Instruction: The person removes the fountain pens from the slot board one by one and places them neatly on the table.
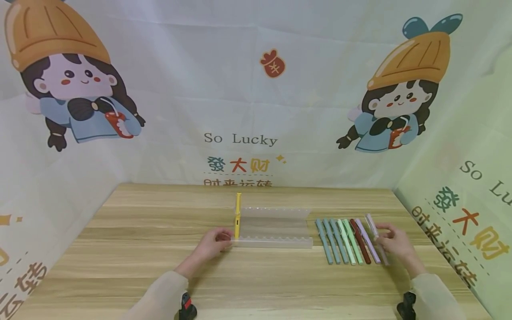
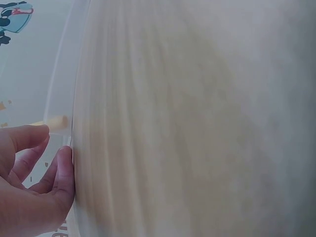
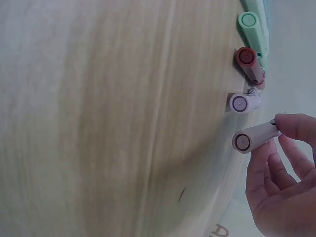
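A clear plastic pen rack (image 1: 276,242) with scalloped notches stands mid-table, and a yellow pen (image 1: 238,218) lies in its leftmost notch. My left hand (image 1: 218,243) holds the rack's front left corner between curled fingertips; in the left wrist view the fingers (image 2: 37,136) meet the rack's clear edge (image 2: 61,89). Over at the right, my right hand (image 1: 394,242) pinches a pale pinkish-lilac pen (image 3: 254,137), tilted, its near end angled down toward the table. Just left of it lies a lilac pen (image 1: 368,242), apart from the held one.
Left of the lilac pen, more pens lie side by side: a dark red pen (image 1: 361,242), two green pens (image 1: 347,242) and several blue-grey pens (image 1: 325,242). The wooden table (image 1: 120,249) meets a printed cloth backdrop (image 1: 180,111) at the back and sides.
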Demonstrator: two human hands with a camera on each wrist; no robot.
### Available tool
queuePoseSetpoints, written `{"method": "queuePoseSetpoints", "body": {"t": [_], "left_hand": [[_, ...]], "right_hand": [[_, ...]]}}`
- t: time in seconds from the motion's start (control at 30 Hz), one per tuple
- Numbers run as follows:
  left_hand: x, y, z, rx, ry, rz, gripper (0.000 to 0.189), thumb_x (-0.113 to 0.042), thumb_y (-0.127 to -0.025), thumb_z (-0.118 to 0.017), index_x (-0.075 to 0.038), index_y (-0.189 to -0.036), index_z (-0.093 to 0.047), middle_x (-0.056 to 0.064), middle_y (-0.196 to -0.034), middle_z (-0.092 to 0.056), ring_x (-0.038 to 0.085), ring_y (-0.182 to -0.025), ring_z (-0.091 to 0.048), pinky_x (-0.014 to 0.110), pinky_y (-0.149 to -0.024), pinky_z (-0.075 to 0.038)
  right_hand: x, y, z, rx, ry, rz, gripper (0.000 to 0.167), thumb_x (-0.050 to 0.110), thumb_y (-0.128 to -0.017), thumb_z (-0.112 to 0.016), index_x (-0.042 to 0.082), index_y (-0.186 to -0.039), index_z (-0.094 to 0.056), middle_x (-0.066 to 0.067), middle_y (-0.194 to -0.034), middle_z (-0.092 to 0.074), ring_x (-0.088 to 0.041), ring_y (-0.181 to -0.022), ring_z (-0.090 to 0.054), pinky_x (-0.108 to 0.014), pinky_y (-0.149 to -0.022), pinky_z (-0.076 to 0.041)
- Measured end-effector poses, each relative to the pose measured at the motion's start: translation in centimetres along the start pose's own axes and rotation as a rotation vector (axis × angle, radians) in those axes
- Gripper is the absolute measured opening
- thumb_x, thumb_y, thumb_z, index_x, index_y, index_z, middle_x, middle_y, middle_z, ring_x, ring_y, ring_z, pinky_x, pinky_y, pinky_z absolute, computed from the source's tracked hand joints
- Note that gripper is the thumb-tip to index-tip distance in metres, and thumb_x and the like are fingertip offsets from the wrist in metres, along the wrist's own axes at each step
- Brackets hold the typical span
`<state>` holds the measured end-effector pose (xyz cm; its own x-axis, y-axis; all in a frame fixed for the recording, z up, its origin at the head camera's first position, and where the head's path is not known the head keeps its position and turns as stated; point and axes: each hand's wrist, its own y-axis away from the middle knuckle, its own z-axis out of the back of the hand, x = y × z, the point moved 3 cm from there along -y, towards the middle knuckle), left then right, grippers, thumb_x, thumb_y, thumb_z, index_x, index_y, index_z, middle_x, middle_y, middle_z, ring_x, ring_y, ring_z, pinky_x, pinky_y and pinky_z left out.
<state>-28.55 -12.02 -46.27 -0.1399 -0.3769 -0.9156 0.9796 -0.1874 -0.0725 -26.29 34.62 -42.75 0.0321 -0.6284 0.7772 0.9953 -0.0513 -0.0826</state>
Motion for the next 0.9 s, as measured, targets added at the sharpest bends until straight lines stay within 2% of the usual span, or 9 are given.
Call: {"method": "queuePoseSetpoints", "body": {"t": [0.23,0.43,0.9], "left_hand": [[-0.1,0.1,0.08,0.002,0.014,-0.01,0.017,0.005,-0.078,-0.059,0.007,-0.095,-0.057,0.012,-0.088,-0.059,0.026,-0.081,-0.055,0.033,-0.062,-0.049],[-0.08,0.08,0.1,0.012,0.016,-0.026,0.017,0.006,-0.078,-0.058,0.008,-0.095,-0.056,0.014,-0.088,-0.059,0.027,-0.082,-0.055,0.033,-0.061,-0.049],[-0.09,0.11,0.04,-0.005,-0.001,-0.017,0.016,0.006,-0.077,-0.058,0.007,-0.094,-0.057,0.012,-0.085,-0.059,0.022,-0.078,-0.055,0.03,-0.059,-0.047]], "right_hand": [[-0.58,-0.42,0.01,0.006,0.131,-0.025,0.039,0.003,-0.079,-0.055,-0.013,-0.113,-0.044,-0.02,-0.082,-0.059,-0.024,-0.07,-0.055,-0.03,-0.057,-0.044],[-0.94,-0.77,-0.1,0.019,0.195,-0.046,0.038,0.006,-0.078,-0.055,-0.012,-0.111,-0.046,-0.023,-0.083,-0.058,-0.028,-0.071,-0.056,-0.035,-0.058,-0.046],[-0.73,-0.87,-0.26,0.025,0.224,-0.083,0.036,0.007,-0.078,-0.054,-0.014,-0.107,-0.049,-0.028,-0.087,-0.057,-0.03,-0.07,-0.057,-0.038,-0.059,-0.047]]}}
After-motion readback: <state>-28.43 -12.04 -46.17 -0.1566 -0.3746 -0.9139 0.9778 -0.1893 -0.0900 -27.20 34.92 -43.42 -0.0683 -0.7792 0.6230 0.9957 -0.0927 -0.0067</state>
